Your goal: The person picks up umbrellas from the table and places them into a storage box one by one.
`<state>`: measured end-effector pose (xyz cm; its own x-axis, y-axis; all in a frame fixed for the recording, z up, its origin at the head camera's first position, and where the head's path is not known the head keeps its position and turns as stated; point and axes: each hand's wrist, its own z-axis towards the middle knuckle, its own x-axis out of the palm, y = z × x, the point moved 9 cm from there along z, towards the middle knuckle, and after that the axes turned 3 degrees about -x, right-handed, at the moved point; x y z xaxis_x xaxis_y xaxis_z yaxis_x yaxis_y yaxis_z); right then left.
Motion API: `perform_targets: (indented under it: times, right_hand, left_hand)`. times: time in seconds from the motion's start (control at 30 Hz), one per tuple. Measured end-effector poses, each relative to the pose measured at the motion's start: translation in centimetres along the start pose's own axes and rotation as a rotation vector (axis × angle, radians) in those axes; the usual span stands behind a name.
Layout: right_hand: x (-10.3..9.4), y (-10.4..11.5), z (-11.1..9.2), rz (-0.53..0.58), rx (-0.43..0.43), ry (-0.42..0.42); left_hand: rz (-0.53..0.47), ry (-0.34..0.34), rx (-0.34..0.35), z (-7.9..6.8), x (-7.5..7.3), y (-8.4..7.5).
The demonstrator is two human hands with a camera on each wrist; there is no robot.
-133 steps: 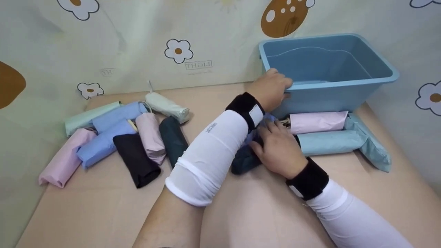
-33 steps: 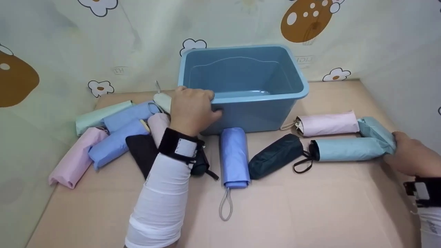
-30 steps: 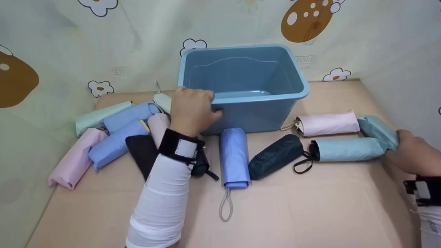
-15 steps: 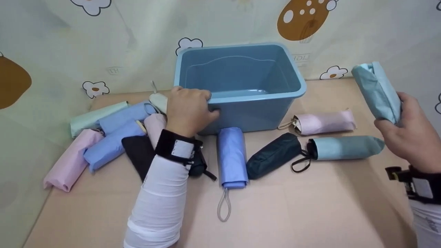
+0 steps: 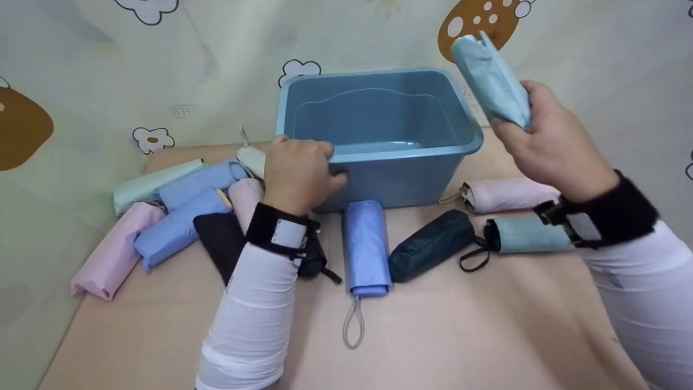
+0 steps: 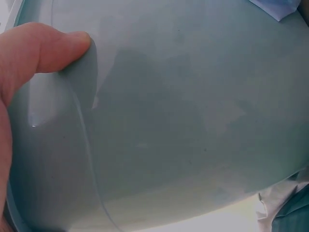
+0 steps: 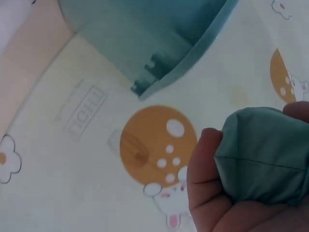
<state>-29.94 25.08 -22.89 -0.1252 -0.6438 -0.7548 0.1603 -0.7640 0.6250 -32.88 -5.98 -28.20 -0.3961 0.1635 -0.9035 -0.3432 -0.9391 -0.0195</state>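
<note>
Two hands in my head view. Versus half a second ago: the right hand (image 5: 557, 141) has brought the light teal umbrella (image 5: 490, 81) left and up, now showing against the bin's right rear corner. Unchanged: the left hand (image 5: 300, 176), curled over the front-left rim of the blue bin (image 5: 400, 156). Right fingers and thumb are clamped on the umbrella's lower end; it tilts, upper end leaning left, held off the table (image 5: 433, 336). Its fabric is thin, crinkled, roughly tubular, loose flap along one edge. Bin: smooth, plastic-looking, oblong, rounded lip, walls tapering down; inner walls and shiny floor visible. In front of it, the blue umbrella (image 5: 366, 246) with grey cord loop, the dark green umbrella (image 5: 432, 246) slanted just beside. Further right, the pale pink umbrella (image 5: 509, 195) and the second teal umbrella (image 5: 530, 234), both partly hidden by the right arm.

Left wrist: thumb flat on the bin's smooth, faintly reflective wall; the other fingers' hold I can't tell from here.

Right wrist: fingers wrap the teal bundle, seam across its faceted end. Bundle and bin rim are apart; notched ribs under the rim. Printed wall cloth (image 7: 96, 164) behind.
</note>
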Motion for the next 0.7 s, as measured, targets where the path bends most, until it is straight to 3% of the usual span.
perform_targets:
  times: [0.17,0.37,0.47,0.7]
  right_hand:
    - [4.6,2.8,3.8,-0.081,0.009,0.115]
    - [8.6,2.6,7.6,-0.243,0.106,0.234]
    - [9.8,2.1,8.5,-0.322,0.151,0.307]
    - [11.8,1.6,9.0,-0.446,0.148,0.48]
  left_hand:
    - [-0.015,0.009,-0.004,-0.1,0.2,0.0]
    - [-0.03,0.001,-0.007,-0.1,0.2,-0.2]
    - [-0.031,0.006,-0.016,0.0,0.1,-0.1]
    - [-0.019,0.03,-0.02,0.0,0.1,-0.1]
